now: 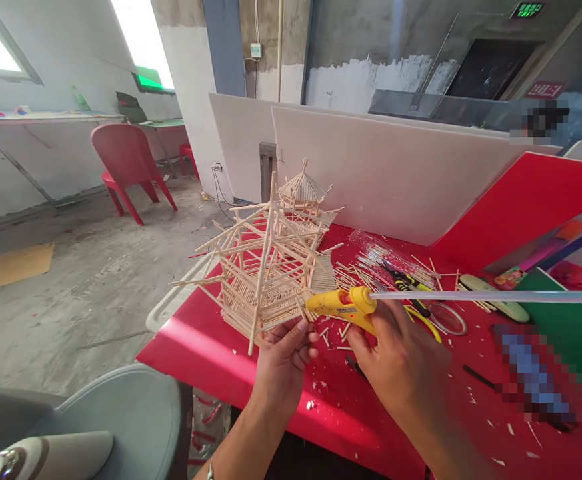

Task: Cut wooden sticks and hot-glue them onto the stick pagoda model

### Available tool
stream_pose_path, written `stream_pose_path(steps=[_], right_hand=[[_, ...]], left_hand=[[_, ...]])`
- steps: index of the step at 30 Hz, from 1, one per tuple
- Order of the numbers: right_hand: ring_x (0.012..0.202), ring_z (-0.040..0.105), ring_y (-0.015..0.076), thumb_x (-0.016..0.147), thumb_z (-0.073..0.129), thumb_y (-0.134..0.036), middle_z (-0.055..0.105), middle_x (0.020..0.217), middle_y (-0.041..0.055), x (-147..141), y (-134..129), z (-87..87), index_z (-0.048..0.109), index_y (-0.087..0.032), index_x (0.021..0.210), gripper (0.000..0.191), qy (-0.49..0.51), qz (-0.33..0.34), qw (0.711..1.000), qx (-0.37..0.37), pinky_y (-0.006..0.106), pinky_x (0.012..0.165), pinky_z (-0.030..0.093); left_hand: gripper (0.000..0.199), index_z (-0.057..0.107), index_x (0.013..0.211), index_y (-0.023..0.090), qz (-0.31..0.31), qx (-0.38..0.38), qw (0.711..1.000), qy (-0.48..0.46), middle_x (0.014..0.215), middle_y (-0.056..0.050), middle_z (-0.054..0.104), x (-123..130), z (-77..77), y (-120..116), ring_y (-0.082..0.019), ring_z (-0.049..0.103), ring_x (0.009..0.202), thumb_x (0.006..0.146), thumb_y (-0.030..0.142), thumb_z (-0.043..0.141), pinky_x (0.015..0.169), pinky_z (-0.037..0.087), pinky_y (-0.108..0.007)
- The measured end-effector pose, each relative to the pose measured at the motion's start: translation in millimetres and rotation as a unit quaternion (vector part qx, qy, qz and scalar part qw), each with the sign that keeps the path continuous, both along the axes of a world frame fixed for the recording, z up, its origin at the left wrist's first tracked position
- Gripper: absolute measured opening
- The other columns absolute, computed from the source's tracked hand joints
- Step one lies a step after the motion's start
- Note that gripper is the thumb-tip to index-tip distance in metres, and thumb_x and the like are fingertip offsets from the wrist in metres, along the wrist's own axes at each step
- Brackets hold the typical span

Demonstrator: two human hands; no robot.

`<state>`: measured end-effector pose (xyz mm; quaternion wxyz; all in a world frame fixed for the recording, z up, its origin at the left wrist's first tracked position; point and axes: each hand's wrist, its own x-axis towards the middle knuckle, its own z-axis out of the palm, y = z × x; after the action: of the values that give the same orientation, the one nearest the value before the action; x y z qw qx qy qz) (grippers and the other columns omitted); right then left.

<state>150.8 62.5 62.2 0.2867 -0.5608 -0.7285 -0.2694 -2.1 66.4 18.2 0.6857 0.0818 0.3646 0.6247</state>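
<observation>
A yellow glue gun (343, 308), with a long clear glue stick (471, 297) out of its back, is in my right hand (395, 360), fingers wrapped round its handle. The nozzle points left at the lower right edge of a pavilion frame of thin wooden sticks (265, 280). My left hand (285, 353) is closed just below the nozzle, at the frame's front edge, thumb and forefinger pinched together; what they hold is too small to name. Behind stands a finished-looking stick tower with a conical roof (303, 190).
The red table (205, 353) bears loose sticks, clear bags, yellow-handled pliers (411, 287), a tape roll (448, 319) and scraps to the right. White boards (361, 173) stand behind. At lower left are a grey round stool (135, 413) and a white bottle (71, 453).
</observation>
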Motion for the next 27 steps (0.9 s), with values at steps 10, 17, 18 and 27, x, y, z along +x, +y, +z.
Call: stream_pose_path(steps=[10, 17, 18, 27], right_hand=[[0.062, 0.061, 0.0148, 0.092, 0.054, -0.028, 0.071, 0.087, 0.0035, 7, -10, -1.0, 0.064, -0.018, 0.098, 0.015, -0.007, 0.004, 1.0, 0.016, 0.028, 0.056, 0.038], [0.061, 0.061, 0.0148, 0.092, 0.054, -0.029, 0.071, 0.086, 0.0042, 8, -13, -2.7, 0.063, -0.017, 0.097, 0.015, -0.01, -0.006, 1.0, 0.012, 0.028, 0.056, 0.038], [0.062, 0.062, 0.015, 0.092, 0.055, -0.028, 0.071, 0.086, 0.0043, 8, -13, -3.1, 0.063, -0.017, 0.098, 0.015, -0.009, -0.006, 1.0, 0.01, 0.028, 0.056, 0.039], [0.064, 0.063, 0.0156, 0.089, 0.058, -0.028, 0.07, 0.087, 0.0029, 6, -10, -7.9, 0.064, -0.019, 0.099, 0.014, 0.007, -0.004, 1.0, -0.007, 0.027, 0.056, 0.039]], left_hand=[[0.038, 0.073, 0.076, 0.011, 0.003, 0.01, 1.0, 0.009, 0.066, -0.002, 0.07, 1, -4.9, 2, -0.008, 0.061, 0.052, 0.049, 0.023, 0.096, 0.042, 0.049, -0.014], [0.034, 0.073, 0.076, 0.011, 0.002, 0.008, 1.0, 0.004, 0.065, -0.001, 0.068, 1, -2.7, 3, -0.008, 0.061, 0.052, 0.051, 0.02, 0.093, 0.04, 0.047, -0.014], [0.032, 0.073, 0.076, 0.011, 0.003, 0.008, 1.0, 0.002, 0.065, -0.001, 0.069, 1, -2.6, 3, -0.008, 0.061, 0.052, 0.052, 0.019, 0.093, 0.04, 0.046, -0.014], [0.034, 0.069, 0.077, 0.011, -0.021, -0.027, 0.999, 0.009, 0.062, -0.002, 0.069, 0, -3.2, 2, -0.01, 0.062, 0.05, 0.052, 0.02, 0.092, 0.037, 0.044, -0.015]])
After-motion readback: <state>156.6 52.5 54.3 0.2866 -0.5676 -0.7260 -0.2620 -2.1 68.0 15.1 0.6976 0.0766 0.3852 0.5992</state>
